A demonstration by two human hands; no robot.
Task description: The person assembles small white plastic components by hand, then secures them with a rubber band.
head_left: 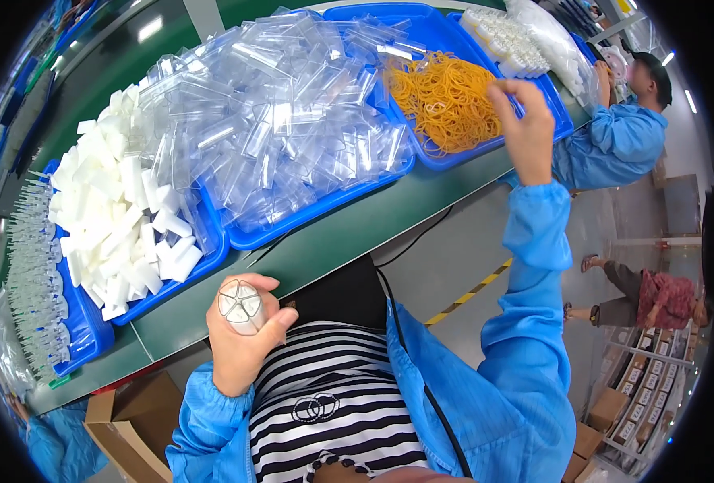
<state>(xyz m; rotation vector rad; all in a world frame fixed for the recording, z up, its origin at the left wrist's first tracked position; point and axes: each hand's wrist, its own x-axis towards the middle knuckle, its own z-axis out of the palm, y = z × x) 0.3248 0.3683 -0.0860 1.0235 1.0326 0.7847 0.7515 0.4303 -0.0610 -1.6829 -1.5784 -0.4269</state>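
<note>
My left hand [244,330] is wrapped round an upright bundle of white wedge-shaped pieces [240,306], whose tops fit together into a circle with dark lines between them. It is close to my body, beside the front edge of the green table [324,270]. My right hand [527,125] is raised over the right rim of a blue tray holding a heap of yellow rubber bands [445,105]. Thumb and forefinger meet at their tips there; whatever is between them, if anything, is too small to make out.
Blue trays along the table hold white blocks [119,209], clear plastic sleeves [284,121] and small clear-and-white parts [35,274]. Far right are white pieces [506,40]. A co-worker in blue [614,141] sits beyond. A cardboard box [135,419] is at lower left.
</note>
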